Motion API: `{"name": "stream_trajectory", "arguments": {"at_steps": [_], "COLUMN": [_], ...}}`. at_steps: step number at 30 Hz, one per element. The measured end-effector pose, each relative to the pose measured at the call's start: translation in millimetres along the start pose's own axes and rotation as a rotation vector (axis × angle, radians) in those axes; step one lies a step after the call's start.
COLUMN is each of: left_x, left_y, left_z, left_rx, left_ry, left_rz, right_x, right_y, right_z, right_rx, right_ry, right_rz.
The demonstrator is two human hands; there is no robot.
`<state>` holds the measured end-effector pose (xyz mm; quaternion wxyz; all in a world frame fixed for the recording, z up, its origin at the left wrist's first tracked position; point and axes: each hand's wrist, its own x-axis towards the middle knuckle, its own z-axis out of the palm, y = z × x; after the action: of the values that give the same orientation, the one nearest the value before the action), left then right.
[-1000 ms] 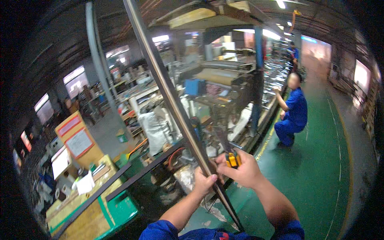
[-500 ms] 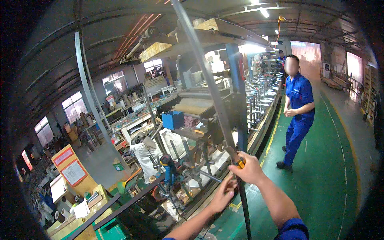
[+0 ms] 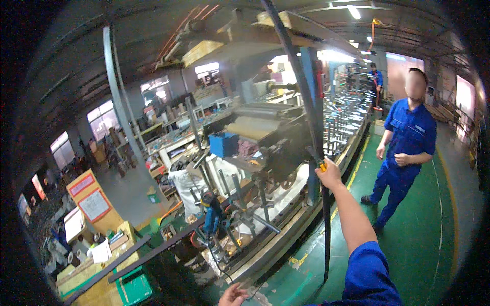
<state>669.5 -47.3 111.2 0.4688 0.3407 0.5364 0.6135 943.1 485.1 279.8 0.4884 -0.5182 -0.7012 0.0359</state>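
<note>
My right hand [image 3: 331,174] is wrapped round a long, dark, narrow bar [image 3: 327,229], which stands nearly upright, its lower end near the green floor and its upper end leaving the top of the view. Between fingers and bar shows a small yellow and black item [image 3: 323,167], too small to name. Low in the view, my left hand [image 3: 233,295] holds nothing, fingers loosely bent and apart; a thin dark cord runs close by it. Above that hand, a blue power tool [image 3: 211,219] with a red-edged disc rests among metal rods.
A long machine [image 3: 286,239] with many clamps runs along my left. A person in blue workwear [image 3: 408,127] stands on the green floor [image 3: 408,245] to the right; another person [image 3: 376,79] is farther back. At left, two dark bars [image 3: 158,247] cross a yellow bench [image 3: 76,278].
My left hand has come away from the bar and dropped toward the lower edge. The right hand keeps its hold, arm more outstretched. The person in blue appears closer and farther right.
</note>
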Motion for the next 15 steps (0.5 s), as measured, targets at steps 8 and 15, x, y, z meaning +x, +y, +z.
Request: {"name": "stream_trajectory", "arguments": {"at_steps": [8,15], "left_x": [-60,-139], "left_y": [3,-2], "left_z": [-76,-207], "left_rx": [0.13,0.201], "left_ry": [0.19,0.475], "left_rz": [-0.012,-0.033], "right_x": [-5,-242], "right_y": [23,102], "right_z": [62,80], "right_rx": [-0.119,-0.102], "right_ry": [-0.029,-0.161], "right_rz": [-0.021,0.146]}}
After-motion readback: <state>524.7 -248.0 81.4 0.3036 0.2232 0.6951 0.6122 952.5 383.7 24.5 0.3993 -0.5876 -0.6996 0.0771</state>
